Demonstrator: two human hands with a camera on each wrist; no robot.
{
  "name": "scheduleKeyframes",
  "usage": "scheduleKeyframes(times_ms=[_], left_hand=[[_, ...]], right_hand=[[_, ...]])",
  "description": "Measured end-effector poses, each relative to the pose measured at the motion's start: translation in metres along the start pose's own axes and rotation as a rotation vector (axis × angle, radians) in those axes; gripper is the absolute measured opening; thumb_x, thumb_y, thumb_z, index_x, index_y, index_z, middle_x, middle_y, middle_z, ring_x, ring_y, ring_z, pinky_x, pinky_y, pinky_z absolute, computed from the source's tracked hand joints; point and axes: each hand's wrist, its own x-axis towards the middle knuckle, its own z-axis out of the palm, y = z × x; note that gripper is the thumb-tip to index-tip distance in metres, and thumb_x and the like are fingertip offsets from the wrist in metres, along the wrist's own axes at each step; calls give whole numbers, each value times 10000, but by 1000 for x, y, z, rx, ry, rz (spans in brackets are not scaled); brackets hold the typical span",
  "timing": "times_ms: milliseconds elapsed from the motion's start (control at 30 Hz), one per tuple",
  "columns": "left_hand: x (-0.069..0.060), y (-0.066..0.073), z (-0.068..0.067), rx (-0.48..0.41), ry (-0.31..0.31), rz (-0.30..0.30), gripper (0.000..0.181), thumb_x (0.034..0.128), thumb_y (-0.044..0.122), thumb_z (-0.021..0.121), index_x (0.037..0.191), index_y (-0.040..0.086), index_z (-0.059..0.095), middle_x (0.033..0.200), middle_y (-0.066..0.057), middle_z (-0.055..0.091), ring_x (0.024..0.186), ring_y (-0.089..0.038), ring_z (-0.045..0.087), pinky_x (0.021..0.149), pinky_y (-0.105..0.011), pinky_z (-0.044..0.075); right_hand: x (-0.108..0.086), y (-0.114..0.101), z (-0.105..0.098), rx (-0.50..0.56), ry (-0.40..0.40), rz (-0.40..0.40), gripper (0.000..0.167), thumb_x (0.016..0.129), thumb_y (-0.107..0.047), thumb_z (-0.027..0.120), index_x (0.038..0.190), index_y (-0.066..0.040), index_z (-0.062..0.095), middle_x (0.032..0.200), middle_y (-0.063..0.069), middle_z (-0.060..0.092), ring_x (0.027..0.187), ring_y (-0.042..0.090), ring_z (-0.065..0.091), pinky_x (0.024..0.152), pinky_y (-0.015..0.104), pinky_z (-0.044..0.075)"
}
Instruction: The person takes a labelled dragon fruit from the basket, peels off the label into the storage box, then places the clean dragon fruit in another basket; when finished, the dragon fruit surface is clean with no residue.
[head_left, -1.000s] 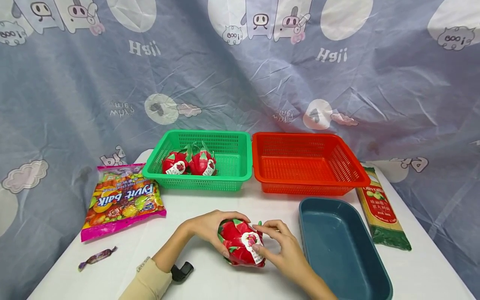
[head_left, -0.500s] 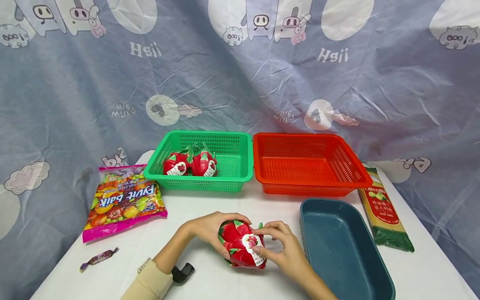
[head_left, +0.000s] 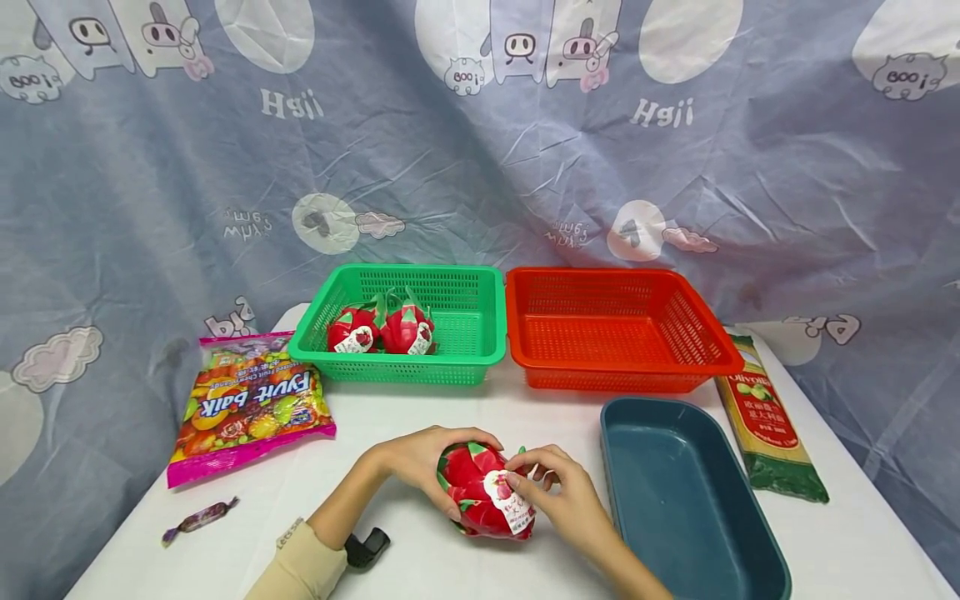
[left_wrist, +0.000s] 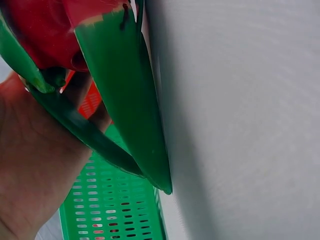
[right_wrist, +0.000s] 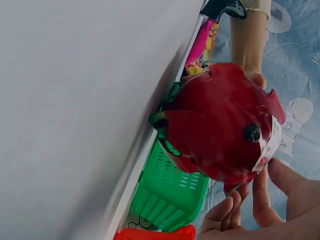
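Note:
A red dragon fruit with green-tipped scales and a white paper label lies on the white table near its front. My left hand grips it from the left, thumb in front and fingers over the top. From the right, my right hand brings thumb and index finger close together at the label's upper edge; the other fingers curl beneath. Long green scales hang by the left palm in the left wrist view. In the right wrist view, the right thumb touches the label's end.
Behind stand a green basket holding two dragon fruits, and a red basket. A blue-grey tray and a pasta packet are at right. Left lie a candy bag, a wrapped candy and a black object.
My right thumb has slid up the label to its upper edge, uncovering print, and the index finger has drawn nearer to it. My left hand and the dragon fruit have barely moved.

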Motion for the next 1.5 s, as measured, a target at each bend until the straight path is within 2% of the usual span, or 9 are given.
scheduleKeyframes(times_ms=[167, 267, 433, 667, 833, 1000, 1133, 1300, 1500], left_hand=[[0, 0, 1, -15, 2, -5, 785, 658, 222, 840, 1312, 263, 408, 1184, 52, 543, 1075, -133, 535, 810, -310, 508], [0, 0, 1, -11, 0, 1, 782, 663, 225, 838, 1312, 262, 405, 1188, 54, 539, 1082, -130, 531, 810, -308, 508], [0, 2, 1, 0, 1, 9, 773, 666, 223, 837, 1309, 241, 409, 1188, 47, 541, 1077, -127, 532, 808, -301, 508], [0, 2, 2, -12, 2, 9, 763, 669, 207, 835, 1305, 237, 416, 1184, 50, 544, 1073, -124, 535, 809, -300, 507], [1, 0, 3, 5, 20, 24, 780, 661, 238, 840, 1312, 251, 411, 1195, 57, 536, 1081, -125, 530, 804, -303, 510], [0, -3, 3, 80, 149, 18, 813, 629, 266, 858, 1312, 246, 417, 1197, 66, 536, 1069, -126, 530, 800, -284, 508], [-1, -2, 3, 181, 308, -7, 827, 599, 260, 871, 1299, 234, 432, 1185, 72, 544, 1051, -129, 532, 787, -264, 505], [-2, 11, 3, 181, 408, 21, 799, 580, 190, 875, 1264, 175, 463, 1176, 20, 557, 1042, -167, 540, 782, -287, 511], [4, -5, 5, 230, 508, 46, 832, 577, 315, 875, 1284, 225, 446, 1202, 33, 543, 1065, -145, 527, 790, -292, 507]], right_hand=[[3, -4, 5, 52, 28, 45, 80, 792, -167, 734, 822, -200, 668, 750, -45, 543, 658, 119, 476, 585, 220, 403], [4, -21, 3, 66, 34, 121, 74, 789, -81, 724, 798, -136, 676, 740, -17, 527, 652, 117, 458, 584, 207, 385], [6, -18, 5, 70, 42, 185, 78, 781, -46, 723, 793, -113, 686, 745, -7, 528, 661, 121, 455, 594, 198, 380], [3, -6, 5, -25, 87, 89, 139, 739, -168, 781, 796, -259, 694, 758, -82, 554, 688, 120, 478, 621, 246, 401], [-7, -9, 3, -101, 99, 14, 236, 706, -202, 807, 911, -247, 699, 821, -110, 593, 728, 109, 550, 662, 256, 472], [-15, -13, 0, -120, 120, 15, 426, 676, -165, 828, 1068, -138, 665, 860, -59, 602, 771, 129, 598, 691, 279, 527], [-14, -9, -3, -17, 144, 113, 497, 682, -116, 819, 1137, -62, 627, 949, 49, 618, 863, 206, 610, 736, 313, 530], [-12, 2, -4, 100, 159, 211, 484, 713, -77, 791, 1158, -3, 615, 1055, 122, 609, 930, 258, 606, 768, 304, 520], [-10, 9, 1, 214, 243, 125, 447, 727, -41, 772, 1150, -13, 629, 1078, 116, 604, 952, 249, 605, 772, 290, 515]])
